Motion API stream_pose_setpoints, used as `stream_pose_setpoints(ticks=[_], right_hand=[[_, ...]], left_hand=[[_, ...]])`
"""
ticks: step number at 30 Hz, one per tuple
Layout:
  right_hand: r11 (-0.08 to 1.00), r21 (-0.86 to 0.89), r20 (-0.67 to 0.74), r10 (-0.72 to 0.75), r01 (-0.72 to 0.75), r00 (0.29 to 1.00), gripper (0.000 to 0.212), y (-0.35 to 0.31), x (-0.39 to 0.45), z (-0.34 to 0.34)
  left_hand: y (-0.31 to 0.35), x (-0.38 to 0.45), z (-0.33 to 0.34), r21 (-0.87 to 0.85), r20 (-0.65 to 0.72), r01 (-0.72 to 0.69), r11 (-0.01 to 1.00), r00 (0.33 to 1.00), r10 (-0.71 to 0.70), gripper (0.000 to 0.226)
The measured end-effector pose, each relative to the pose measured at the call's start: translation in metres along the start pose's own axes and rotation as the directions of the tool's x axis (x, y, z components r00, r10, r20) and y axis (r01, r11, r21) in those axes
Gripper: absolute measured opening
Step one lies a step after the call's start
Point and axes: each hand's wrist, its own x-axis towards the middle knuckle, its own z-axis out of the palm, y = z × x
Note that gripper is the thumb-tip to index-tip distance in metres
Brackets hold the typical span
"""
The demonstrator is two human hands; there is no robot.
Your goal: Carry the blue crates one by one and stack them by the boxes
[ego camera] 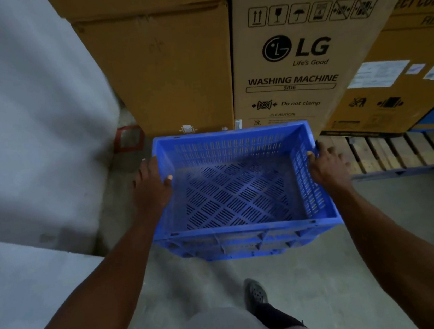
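Blue perforated plastic crate (240, 188) held above grey concrete floor (333, 273), near brown cardboard boxes (293, 59). Left hand (153, 188) grips left rim, thumb inside; right hand (326, 164) grips right rim.

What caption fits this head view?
Both hands, left hand and right hand, grip an empty blue crate before the LG washing-machine box.

crate (240, 188) before boxes (289, 54), above floor (319, 274)

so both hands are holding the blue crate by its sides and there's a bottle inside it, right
Not quite: the head view shows the blue crate empty, no bottle inside. The left hand and right hand do hold it by its sides.
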Motion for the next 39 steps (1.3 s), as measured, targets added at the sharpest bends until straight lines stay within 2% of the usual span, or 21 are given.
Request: stream_pose_setpoints(ticks=[5,10,13,18,21,23,26,29,32,36,39], right_hand=[[0.994,-0.026,0.018,-0.106,0.107,0.994,0.071,-0.014,-0.041,-0.021],[0.988,-0.005,0.005,-0.157,0.157,0.988,0.076,-0.033,-0.09,-0.029],[0.979,0.04,-0.009,-0.201,0.202,0.979,0.076,-0.048,-0.12,-0.03],[0.913,0.079,0.026,-0.404,0.401,0.914,0.076,-0.093,-0.168,-0.022],[0.827,0.089,0.074,-0.561,0.555,0.824,0.074,-0.133,-0.196,-0.003],[0.746,0.095,0.107,-0.666,0.659,0.738,0.076,-0.162,-0.22,0.011],[0.591,0.115,0.178,-0.803,0.799,0.568,0.076,-0.198,-0.264,0.03],[0.439,0.136,0.226,-0.886,0.888,0.404,0.075,-0.224,-0.323,0.047],[0.265,0.187,0.282,-0.937,0.946,0.207,0.073,-0.239,-0.403,0.065],[0.057,0.294,0.343,-0.938,0.954,-0.049,0.072,-0.235,-0.525,0.086],[-0.084,0.355,0.374,-0.9,0.931,-0.224,0.071,-0.217,-0.628,0.098]], left_hand=[[0.027,-0.025,-0.022,0.099,-0.071,-0.193,0.976,0.977,0.2,0.068],[0.051,-0.07,-0.044,0.085,-0.191,-0.165,0.983,0.965,0.178,0.067],[0.059,-0.097,-0.054,0.068,-0.218,-0.132,0.989,0.965,0.144,0.067],[0.048,-0.144,-0.072,-0.005,-0.229,0.038,0.999,0.973,-0.038,0.069],[0.025,-0.183,-0.077,-0.012,-0.279,0.211,0.977,0.938,-0.206,0.07],[0.005,-0.219,-0.081,-0.001,-0.305,0.341,0.94,0.895,-0.325,0.069],[-0.029,-0.285,-0.088,-0.059,-0.32,0.537,0.841,0.788,-0.526,0.066],[-0.06,-0.361,-0.095,-0.112,-0.338,0.707,0.698,0.633,-0.696,0.065],[-0.09,-0.452,-0.106,-0.186,-0.389,0.852,0.49,0.393,-0.833,0.065],[-0.114,-0.585,-0.121,-0.311,-0.41,0.922,0.23,0.088,-0.908,0.066],[-0.122,-0.696,-0.129,-0.356,-0.396,0.932,0.076,-0.077,-0.915,0.068]])
